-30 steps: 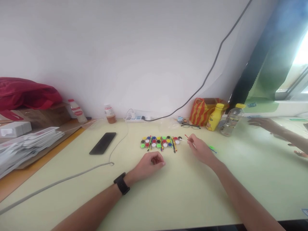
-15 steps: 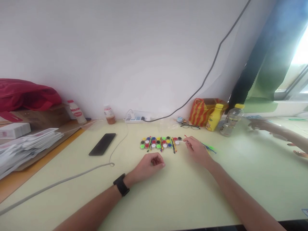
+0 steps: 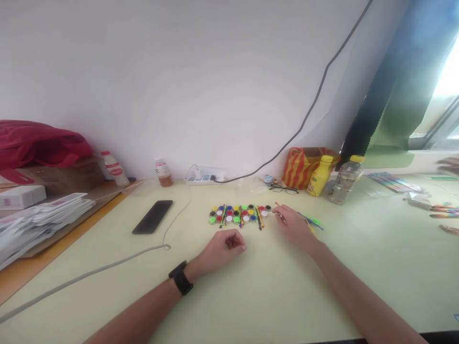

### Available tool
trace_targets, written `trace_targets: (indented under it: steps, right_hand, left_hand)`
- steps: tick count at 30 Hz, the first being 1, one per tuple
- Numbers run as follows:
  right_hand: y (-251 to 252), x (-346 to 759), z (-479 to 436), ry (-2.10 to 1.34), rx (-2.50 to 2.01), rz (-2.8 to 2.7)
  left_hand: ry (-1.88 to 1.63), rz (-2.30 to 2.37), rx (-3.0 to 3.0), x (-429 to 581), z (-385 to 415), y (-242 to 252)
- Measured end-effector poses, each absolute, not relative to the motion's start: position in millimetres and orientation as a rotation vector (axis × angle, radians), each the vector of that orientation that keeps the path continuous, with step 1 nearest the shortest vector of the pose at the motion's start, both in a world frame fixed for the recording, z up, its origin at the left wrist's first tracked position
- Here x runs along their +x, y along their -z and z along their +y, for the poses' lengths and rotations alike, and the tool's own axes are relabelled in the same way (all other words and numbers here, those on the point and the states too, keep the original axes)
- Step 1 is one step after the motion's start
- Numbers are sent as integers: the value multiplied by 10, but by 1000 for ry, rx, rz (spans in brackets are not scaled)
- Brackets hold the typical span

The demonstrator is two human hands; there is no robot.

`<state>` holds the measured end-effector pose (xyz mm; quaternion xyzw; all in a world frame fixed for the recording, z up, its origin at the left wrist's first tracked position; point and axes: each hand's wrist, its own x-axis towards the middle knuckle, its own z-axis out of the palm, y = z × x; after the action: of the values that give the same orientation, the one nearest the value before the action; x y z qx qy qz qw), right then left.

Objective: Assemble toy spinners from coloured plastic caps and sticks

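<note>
Small paint pots (image 3: 235, 218) with coloured lids stand in rows mid-table, with thin coloured paintbrushes (image 3: 258, 217) lying between them in bundles. At the right end of the rows, my right hand (image 3: 291, 224) is closed around thin paintbrushes; a white one (image 3: 271, 212) points toward the pots and a red tip shows above the fingers. More blue, green and yellow paintbrushes (image 3: 311, 220) lie just beyond that hand, partly hidden by it. My left hand (image 3: 224, 248) rests on the table in front of the pots, fingers loosely curled with nothing visible in them.
A phone (image 3: 153, 217) and a grey cable (image 3: 86, 270) lie at left. Along the wall stand bottles (image 3: 320, 176), a striped bag (image 3: 296, 167), glasses (image 3: 284, 188) and a power strip (image 3: 201, 179). Another person's blurred hand (image 3: 449, 165) is at far right, near colourful pencils (image 3: 444, 210).
The other person's hand has drawn back to the far right, uncovering a flat colourful pack on the table. My two hands have hardly moved.
</note>
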<state>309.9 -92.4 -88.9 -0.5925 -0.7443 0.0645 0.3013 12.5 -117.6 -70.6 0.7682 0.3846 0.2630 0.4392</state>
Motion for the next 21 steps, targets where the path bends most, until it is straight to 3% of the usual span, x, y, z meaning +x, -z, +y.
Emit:
trace_targets:
  steps: [11, 15, 21]
  right_hand:
    - [771, 3269, -942, -59, -1741, -1937]
    - [663, 3272, -1034, -301, -1688, -2001]
    - [590, 2855, -1281, -917, -1240, -2149]
  left_hand:
    - [-689, 950, 1904, 128, -1173, 730]
    - [-706, 941, 1895, 145, -1172, 726]
    - [-706, 973, 2039, 121, -1201, 731]
